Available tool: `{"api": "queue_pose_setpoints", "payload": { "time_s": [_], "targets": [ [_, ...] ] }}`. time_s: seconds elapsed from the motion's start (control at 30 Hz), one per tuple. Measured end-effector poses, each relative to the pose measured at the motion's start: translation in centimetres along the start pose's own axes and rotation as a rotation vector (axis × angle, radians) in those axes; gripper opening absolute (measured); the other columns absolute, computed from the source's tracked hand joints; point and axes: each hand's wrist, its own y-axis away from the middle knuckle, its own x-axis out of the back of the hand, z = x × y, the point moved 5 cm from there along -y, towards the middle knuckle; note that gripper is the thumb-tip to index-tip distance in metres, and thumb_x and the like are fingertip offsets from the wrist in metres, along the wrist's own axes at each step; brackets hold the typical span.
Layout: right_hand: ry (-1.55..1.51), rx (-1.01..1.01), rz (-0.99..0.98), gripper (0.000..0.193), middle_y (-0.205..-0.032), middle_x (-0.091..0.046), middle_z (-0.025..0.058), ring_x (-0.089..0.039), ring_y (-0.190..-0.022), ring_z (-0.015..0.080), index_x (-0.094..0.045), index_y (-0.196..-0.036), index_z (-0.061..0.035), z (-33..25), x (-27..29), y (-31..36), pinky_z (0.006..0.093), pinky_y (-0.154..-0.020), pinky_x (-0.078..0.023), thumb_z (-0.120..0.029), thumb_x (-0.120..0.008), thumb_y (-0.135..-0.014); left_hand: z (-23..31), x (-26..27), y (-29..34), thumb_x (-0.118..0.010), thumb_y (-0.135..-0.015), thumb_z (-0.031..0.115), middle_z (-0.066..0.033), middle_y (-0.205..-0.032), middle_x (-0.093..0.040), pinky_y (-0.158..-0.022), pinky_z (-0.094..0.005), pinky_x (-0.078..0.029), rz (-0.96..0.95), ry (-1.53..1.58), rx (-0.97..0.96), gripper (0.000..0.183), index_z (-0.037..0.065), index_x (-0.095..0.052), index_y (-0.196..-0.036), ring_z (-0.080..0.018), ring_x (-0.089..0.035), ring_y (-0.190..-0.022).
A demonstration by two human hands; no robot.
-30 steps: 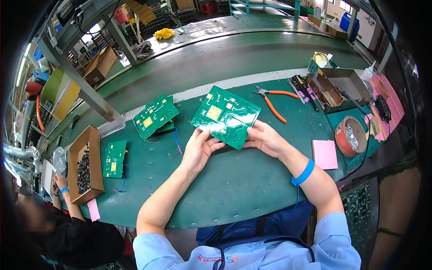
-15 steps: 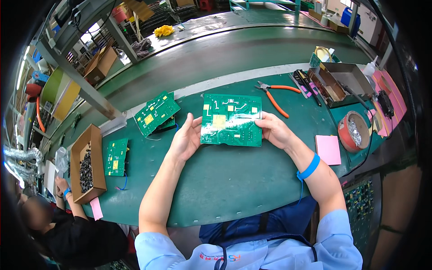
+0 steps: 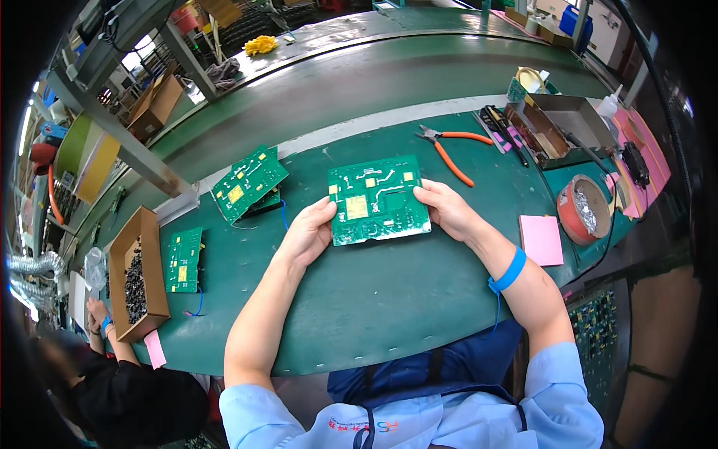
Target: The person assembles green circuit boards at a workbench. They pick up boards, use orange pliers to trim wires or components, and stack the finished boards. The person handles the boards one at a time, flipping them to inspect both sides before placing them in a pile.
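A green circuit board (image 3: 385, 191) with yellow patches and white markings is held up over the middle of the green bench, its flat face toward me. My left hand (image 3: 308, 232) grips its left edge, thumb on the front and the other fingers behind. On the right edge, my right hand (image 3: 447, 211) pinches the board with its thumb in front; a blue strap (image 3: 511, 269) circles that forearm. Diagonal cutters (image 3: 452, 153) with orange handles lie beyond my right hand, jaws apart. Left of my left hand, another circuit board (image 3: 250, 183) rests on top of more boards.
A single board (image 3: 185, 262) with a blue wire lies beside a cardboard box (image 3: 153, 277) of small black parts. At right are a pink pad (image 3: 541, 239), a red round container (image 3: 570, 217) with crumpled foil and a metal tray (image 3: 572, 120). A co-worker's hand (image 3: 97, 314) is far left.
The board has tilted, and the bright glare on its face has gone. My left thumb has closed onto its left edge, where the hand was more open before.
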Motion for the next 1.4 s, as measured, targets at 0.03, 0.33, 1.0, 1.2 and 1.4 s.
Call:
{"api": "queue_pose_setpoints", "payload": {
  "time_s": [0.03,0.33,1.0,1.2,1.4],
  "targets": [
    [0.015,-0.013,0.014,0.026,-0.092,-0.053,0.0026,-0.052,-0.079,0.0080,-0.047,-0.101,-0.0059,0.2,0.2,0.0,0.0259,-0.070,-0.044,-0.026,-0.038,-0.087,-0.2,0.2,-0.1,-0.045,-0.084,0.014,-0.0100,-0.111,-0.048,-0.087,-0.0298,-0.039,0.002,-0.002,0.009,0.039,-0.002,-0.036,-0.117,-0.0168,-0.049,-0.099],
    [0.044,-0.066,0.091,0.028,-0.088,-0.054,0.0035,-0.052,-0.079,0.0096,-0.048,-0.096,-0.0056,0.7,0.9,-0.3,0.0274,-0.070,-0.044,-0.028,-0.033,-0.088,-0.3,0.5,-0.5,-0.047,-0.082,0.012,-0.0102,-0.105,-0.052,-0.083,-0.0298,-0.042,0.022,-0.011,0.003,0.033,-0.004,-0.041,-0.111,-0.0165,-0.052,-0.094],
    [0.052,-0.058,0.120,0.027,-0.084,-0.056,0.0030,-0.053,-0.076,0.0080,-0.050,-0.097,-0.0054,0.9,1.1,-0.4,0.0260,-0.067,-0.045,-0.026,-0.035,-0.088,-0.6,0.9,-0.4,-0.043,-0.084,0.013,-0.0116,-0.105,-0.052,-0.083,-0.0308,-0.042,-0.054,-0.090,0.058,0.031,-0.005,-0.043,-0.109,-0.0167,-0.053,-0.093],
    [0.408,0.197,0.328,0.033,-0.081,-0.055,0.0074,-0.054,-0.073,0.0138,-0.040,-0.113,-0.0003,-0.4,1.4,0.0,0.0261,-0.066,-0.043,-0.009,-0.044,-0.082,-0.5,0.4,-0.3,-0.044,-0.084,0.011,-0.0094,-0.104,-0.053,-0.081,-0.0296,-0.043,-0.032,-0.125,0.043,0.028,-0.002,-0.046,-0.108,-0.0156,-0.053,-0.091],
    [0.846,0.481,0.357,0.034,-0.092,-0.051,0.0135,-0.054,-0.078,0.0231,-0.042,-0.114,-0.0104,-1.8,0.4,0.8,0.0321,-0.070,-0.042,-0.006,-0.043,-0.080,-0.5,0.2,-0.3,-0.044,-0.083,0.011,-0.0078,-0.104,-0.053,-0.081,-0.0290,-0.043,-0.015,-0.171,0.036,0.028,0.000,-0.046,-0.109,-0.0147,-0.053,-0.091]
  ]
}}
